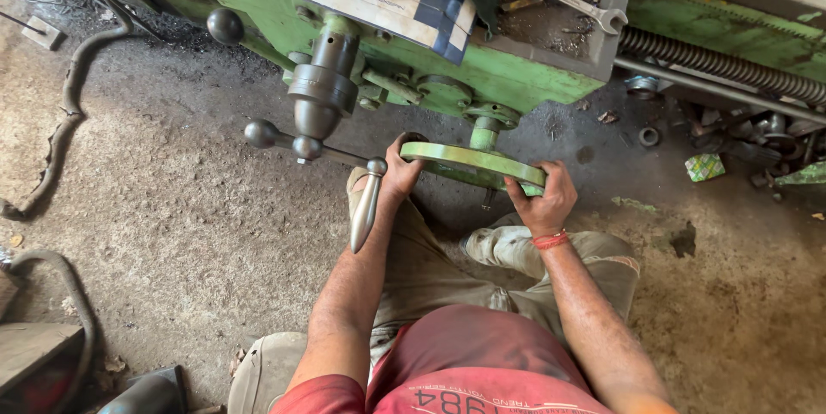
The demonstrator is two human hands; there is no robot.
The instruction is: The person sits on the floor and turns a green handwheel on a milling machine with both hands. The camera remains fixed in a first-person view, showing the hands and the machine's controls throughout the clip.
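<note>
Gritty, oil-stained concrete floor fills most of the head-camera view, seen from above by a person standing at a green lathe that runs across the top of the frame.

At the centre, a green handwheel sticks out from the machine's front on a short hub. The left hand wraps the wheel's left rim, its grip clenched on the metal. The right hand clasps the wheel's right rim in the same way, fingers curled over the edge; a red thread band circles that wrist.

Just left of the left hand, a polished steel lever handle hangs downward, close beside the hand; whether it touches cannot be told. Above it, in the upper centre, sits a grey metal housing, and black ball knobs stand out at the upper left.

On top of the machine, upper right, open-ended spanners lie in a dirty tray. A threaded lead screw runs along the right edge. Dark hoses curl over the floor at the left. Below the wheel show the person's khaki trousers and red shirt.
</note>
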